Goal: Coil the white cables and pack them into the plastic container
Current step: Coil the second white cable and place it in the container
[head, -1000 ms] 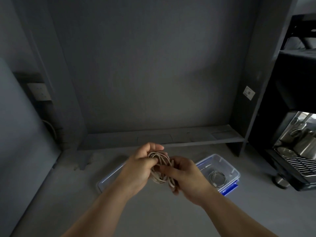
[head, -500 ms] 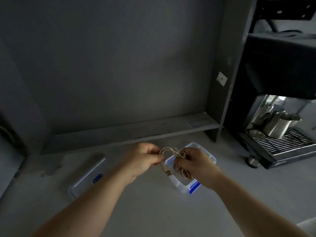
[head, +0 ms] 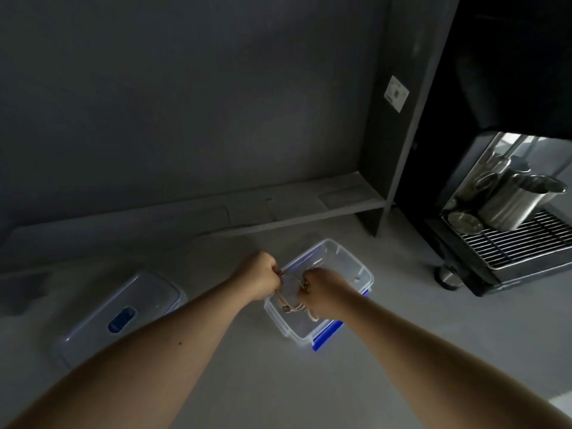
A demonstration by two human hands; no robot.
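My left hand [head: 261, 275] and right hand [head: 322, 292] both pinch the coiled cable [head: 291, 300], holding it just over the open container [head: 356, 267]. Coiling looks finished; I judge lowering and the lid [head: 120, 314] remain.

Clear container [head: 335, 258] — blue clips; white cable [head: 289, 301]

Coiled white cable [head: 289, 300] over open clear container [head: 360, 267].
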